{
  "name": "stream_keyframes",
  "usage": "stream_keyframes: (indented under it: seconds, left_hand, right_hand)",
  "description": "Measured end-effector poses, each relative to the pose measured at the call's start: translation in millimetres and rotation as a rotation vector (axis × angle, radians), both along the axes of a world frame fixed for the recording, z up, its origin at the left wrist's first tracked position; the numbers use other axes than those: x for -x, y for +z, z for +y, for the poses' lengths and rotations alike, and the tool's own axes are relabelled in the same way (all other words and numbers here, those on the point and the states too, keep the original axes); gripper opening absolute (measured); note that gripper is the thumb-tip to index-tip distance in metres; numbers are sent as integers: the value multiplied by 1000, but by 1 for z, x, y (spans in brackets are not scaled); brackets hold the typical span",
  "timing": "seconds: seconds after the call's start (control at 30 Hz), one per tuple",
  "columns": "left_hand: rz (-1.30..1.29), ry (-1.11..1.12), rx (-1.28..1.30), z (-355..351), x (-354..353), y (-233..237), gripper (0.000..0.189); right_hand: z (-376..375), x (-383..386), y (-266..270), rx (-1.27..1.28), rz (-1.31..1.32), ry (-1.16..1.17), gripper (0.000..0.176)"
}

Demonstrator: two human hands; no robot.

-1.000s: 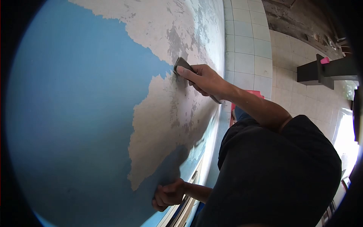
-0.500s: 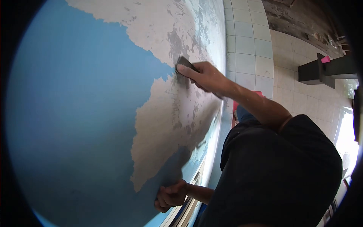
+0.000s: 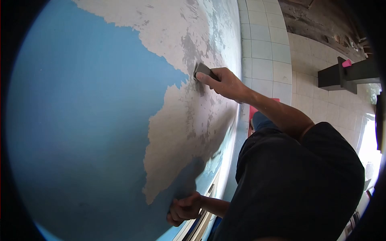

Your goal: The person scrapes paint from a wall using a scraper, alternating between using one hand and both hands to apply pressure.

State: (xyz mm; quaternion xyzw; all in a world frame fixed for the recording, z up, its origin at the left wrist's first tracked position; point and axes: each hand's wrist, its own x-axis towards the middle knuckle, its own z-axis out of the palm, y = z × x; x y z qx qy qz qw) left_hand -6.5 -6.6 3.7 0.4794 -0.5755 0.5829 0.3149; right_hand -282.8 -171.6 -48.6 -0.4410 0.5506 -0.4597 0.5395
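Note:
My right hand (image 3: 225, 83) grips a dark, flat-bladed scraper (image 3: 206, 70), thumb laid along its blade. The scraper's edge meets the wall beside the ragged boundary between blue paint (image 3: 100, 80) and a pale stripped patch (image 3: 169, 132). Grey marks and thin flakes show around the blade. Lower in the view, my left hand (image 3: 185, 207) is curled into a fist against the blue wall, just below the tip of the pale patch. Nothing sticks out of that fist. My forearm's shadow falls across the wall between the hands.
Pale tiles (image 3: 261, 48) run along the wall's right side. A red object (image 3: 253, 112) is partly hidden behind my arm. Farther right stands a dark piece of furniture (image 3: 329, 78) with a pink cup (image 3: 346, 63) on it. Light-coloured strips (image 3: 199, 225) lie by my left forearm.
The scraper has shifted slightly to the right along the wall with my right hand. My left fist keeps its place on the wall; the whole view has drifted a little.

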Motion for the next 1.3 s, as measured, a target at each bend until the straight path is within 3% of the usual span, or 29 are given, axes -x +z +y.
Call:
stream_keyframes:
  seconds: [0.13, 0.27, 0.5, 0.63, 0.73, 1.3]
  left_hand:
    - [13, 1, -10, 3, -2, -3, 20]
    - [16, 20, -5, 0, 1, 1, 19]
    - [28, 45, -20, 2, 3, 0, 18]
    - [35, -3, -3, 0, 0, -2, 19]
    - [27, 10, -10, 4, 0, -1, 20]
    - [8, 13, -21, 2, 0, 0, 20]
  right_hand:
    - [-13, 2, 12, 129, 52, -75, 69]
    - [-6, 7, 1, 86, 115, -3, 71]
    - [-9, 0, 9, 153, -11, -5, 72]
    - [7, -10, 0, -58, -99, 31, 68]
    - [-1, -11, 12, 7, -159, -15, 66]
    - [12, -19, 16, -220, -412, 41, 53]
